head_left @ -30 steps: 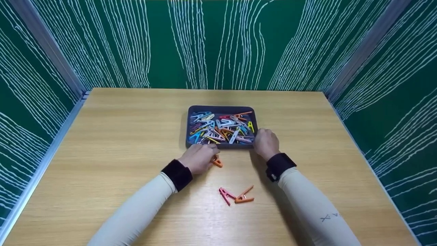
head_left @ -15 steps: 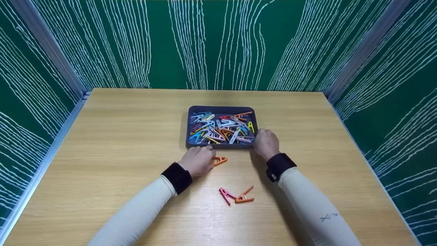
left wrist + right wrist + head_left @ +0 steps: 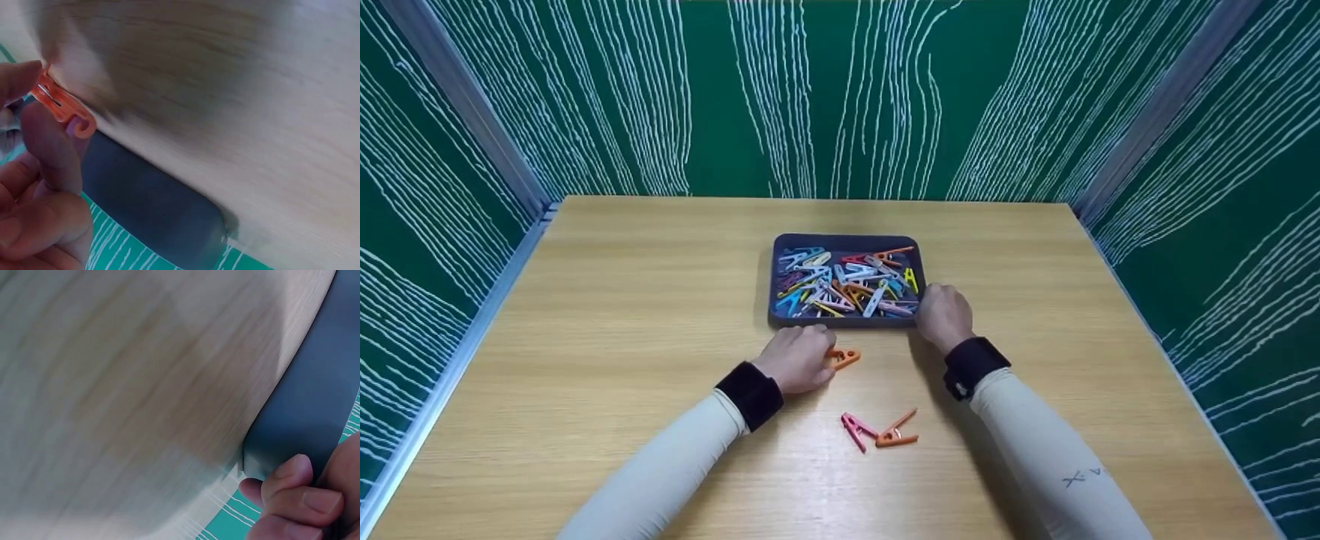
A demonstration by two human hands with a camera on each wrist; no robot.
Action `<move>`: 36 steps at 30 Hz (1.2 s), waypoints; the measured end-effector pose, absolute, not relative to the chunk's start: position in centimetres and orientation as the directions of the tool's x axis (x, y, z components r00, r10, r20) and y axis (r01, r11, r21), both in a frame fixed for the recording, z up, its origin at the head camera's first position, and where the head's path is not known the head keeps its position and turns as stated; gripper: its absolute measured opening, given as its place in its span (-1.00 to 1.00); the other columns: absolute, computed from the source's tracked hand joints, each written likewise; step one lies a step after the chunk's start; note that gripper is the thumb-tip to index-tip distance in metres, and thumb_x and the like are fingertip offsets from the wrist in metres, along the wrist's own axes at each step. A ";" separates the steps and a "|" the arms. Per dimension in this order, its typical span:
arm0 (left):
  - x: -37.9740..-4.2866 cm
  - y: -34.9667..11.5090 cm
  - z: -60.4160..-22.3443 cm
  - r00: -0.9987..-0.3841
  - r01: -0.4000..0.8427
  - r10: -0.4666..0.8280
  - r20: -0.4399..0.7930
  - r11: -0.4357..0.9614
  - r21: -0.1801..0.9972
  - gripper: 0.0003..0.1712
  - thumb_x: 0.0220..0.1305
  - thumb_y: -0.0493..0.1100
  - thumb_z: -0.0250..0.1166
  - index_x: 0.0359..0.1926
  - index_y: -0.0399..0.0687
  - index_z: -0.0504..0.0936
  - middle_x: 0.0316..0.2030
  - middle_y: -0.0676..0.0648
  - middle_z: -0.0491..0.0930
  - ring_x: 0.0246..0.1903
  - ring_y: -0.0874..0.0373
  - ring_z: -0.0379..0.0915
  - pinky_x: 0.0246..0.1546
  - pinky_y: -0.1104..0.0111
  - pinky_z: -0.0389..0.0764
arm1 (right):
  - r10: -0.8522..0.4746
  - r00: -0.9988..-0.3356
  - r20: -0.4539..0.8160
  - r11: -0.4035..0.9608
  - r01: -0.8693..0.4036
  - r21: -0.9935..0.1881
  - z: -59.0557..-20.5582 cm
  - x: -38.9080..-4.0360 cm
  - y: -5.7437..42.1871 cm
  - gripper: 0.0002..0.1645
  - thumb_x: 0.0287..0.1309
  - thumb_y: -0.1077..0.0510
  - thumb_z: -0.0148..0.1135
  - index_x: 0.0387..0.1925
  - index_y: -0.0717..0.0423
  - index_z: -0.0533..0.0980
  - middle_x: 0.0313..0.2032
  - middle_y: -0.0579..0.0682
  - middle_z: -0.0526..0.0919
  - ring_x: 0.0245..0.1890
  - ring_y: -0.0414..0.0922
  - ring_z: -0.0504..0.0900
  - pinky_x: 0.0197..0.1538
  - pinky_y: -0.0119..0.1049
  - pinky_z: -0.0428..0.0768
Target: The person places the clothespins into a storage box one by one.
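Observation:
Just in front of the tray, my left hand (image 3: 797,358) pinches an orange clothespin (image 3: 846,358) between thumb and fingers. In the left wrist view the curled end of this clothespin (image 3: 84,128) sticks out past the fingertips. A dark grey rectangular tray (image 3: 877,322) holds many clothespins in mixed colours. My right hand (image 3: 945,316) grips the tray's near right corner; the right wrist view has its curled fingers (image 3: 295,475) against the outer wall of the tray (image 3: 306,399).
Nearer to me on the wooden table (image 3: 622,360) lie a pink clothespin (image 3: 851,426) and another orange clothespin (image 3: 896,441), side by side. Green panels with white streaks (image 3: 720,97) stand behind the table and along both sides.
The orange clothespin in my left hand has swung from pointing toward me to pointing right. That hand has drawn back slightly from the tray. My right hand has stayed at the corner.

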State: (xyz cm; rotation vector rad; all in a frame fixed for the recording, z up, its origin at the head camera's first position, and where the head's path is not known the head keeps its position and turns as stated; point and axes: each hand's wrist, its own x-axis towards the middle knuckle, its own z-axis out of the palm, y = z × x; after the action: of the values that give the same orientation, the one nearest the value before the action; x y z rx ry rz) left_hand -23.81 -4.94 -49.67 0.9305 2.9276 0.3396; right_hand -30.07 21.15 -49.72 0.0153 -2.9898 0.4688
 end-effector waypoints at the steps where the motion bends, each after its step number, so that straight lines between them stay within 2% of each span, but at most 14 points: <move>1: -23.8 -5.0 -49.6 -0.814 0.571 0.579 0.037 0.787 0.234 -0.74 0.22 -0.01 0.44 -0.24 -0.08 0.64 -0.37 0.01 0.54 -0.45 0.09 0.47 -0.41 0.21 0.55 | 0.007 -0.993 0.118 0.952 -0.029 -0.305 -49.8 -30.1 21.2 -0.74 0.13 0.37 0.05 -0.28 0.45 0.64 -0.28 0.41 0.70 -0.29 0.29 0.71 -0.24 0.17 0.64; 9: -24.9 -5.1 -47.9 -0.841 0.541 0.501 0.204 0.763 0.355 -0.69 0.23 -0.02 0.48 -0.13 -0.10 0.68 -0.27 -0.01 0.64 -0.34 0.09 0.56 -0.31 0.23 0.63 | 0.013 -0.991 0.134 0.948 -0.030 -0.315 -49.8 -30.1 21.3 -0.73 0.16 0.35 0.03 -0.30 0.45 0.63 -0.30 0.43 0.69 -0.31 0.30 0.70 -0.24 0.19 0.62; 14: -26.7 -5.0 -46.7 -0.870 0.490 0.426 0.250 0.803 0.340 -0.68 0.26 -0.05 0.46 -0.10 -0.18 0.68 -0.19 -0.10 0.65 -0.29 0.03 0.60 -0.24 0.21 0.67 | 0.016 -0.992 0.127 0.949 -0.025 -0.315 -49.8 -30.0 21.3 -0.75 0.15 0.36 0.05 -0.30 0.44 0.64 -0.30 0.41 0.70 -0.32 0.29 0.71 -0.26 0.18 0.63; 19: -28.7 -4.6 -45.9 -0.919 0.388 0.328 0.218 0.852 0.351 -0.69 0.32 -0.04 0.41 -0.07 -0.17 0.65 -0.19 -0.10 0.63 -0.30 0.04 0.58 -0.25 0.22 0.66 | 0.007 -0.992 0.125 0.951 -0.032 -0.308 -49.8 -30.1 21.3 -0.74 0.16 0.36 0.05 -0.29 0.44 0.64 -0.31 0.41 0.70 -0.33 0.29 0.71 -0.27 0.18 0.63; 23: -30.2 -4.2 -45.3 -0.946 0.315 0.263 0.188 0.881 0.354 -0.58 0.38 -0.02 0.37 0.11 -0.19 0.63 -0.10 -0.10 0.61 -0.24 0.05 0.57 -0.15 0.21 0.65 | 0.007 -0.992 0.124 0.952 -0.031 -0.305 -49.6 -30.2 21.3 -0.74 0.17 0.36 0.05 -0.28 0.44 0.64 -0.30 0.41 0.70 -0.32 0.29 0.71 -0.26 0.18 0.62; 28: -31.7 -3.9 -45.0 -0.957 0.271 0.208 0.200 0.889 0.369 -0.52 0.37 -0.02 0.39 0.18 -0.21 0.60 -0.06 -0.12 0.61 -0.18 0.00 0.60 -0.10 0.19 0.64 | 0.008 -0.993 0.119 0.951 -0.029 -0.307 -49.6 -30.2 21.4 -0.76 0.16 0.36 0.07 -0.29 0.44 0.63 -0.30 0.40 0.70 -0.31 0.28 0.70 -0.26 0.17 0.62; 33: -32.1 -4.2 -45.7 -0.955 0.262 0.184 0.233 0.893 0.366 -0.36 0.30 0.03 0.45 0.26 -0.23 0.56 0.15 -0.20 0.61 0.01 -0.10 0.63 0.06 0.12 0.62 | -0.007 -0.991 0.131 0.953 -0.046 -0.301 -49.7 -30.1 21.2 -0.76 0.15 0.36 0.08 -0.30 0.44 0.63 -0.31 0.40 0.70 -0.31 0.28 0.71 -0.25 0.16 0.63; 36: -31.9 -4.6 -46.2 -0.955 0.258 0.177 0.239 0.891 0.374 -0.37 0.31 0.04 0.44 0.25 -0.26 0.57 0.15 -0.22 0.61 0.02 -0.12 0.63 0.06 0.10 0.62 | -0.012 -0.991 0.134 0.955 -0.051 -0.292 -49.7 -30.0 21.2 -0.77 0.15 0.37 0.09 -0.30 0.45 0.64 -0.31 0.40 0.70 -0.31 0.28 0.71 -0.24 0.16 0.64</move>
State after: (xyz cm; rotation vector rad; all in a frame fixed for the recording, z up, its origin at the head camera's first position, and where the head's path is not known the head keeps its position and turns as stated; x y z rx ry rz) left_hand -31.87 -4.60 -46.21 0.3778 3.2474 0.6881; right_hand -30.03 21.17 -49.74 0.0485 -2.9759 0.4501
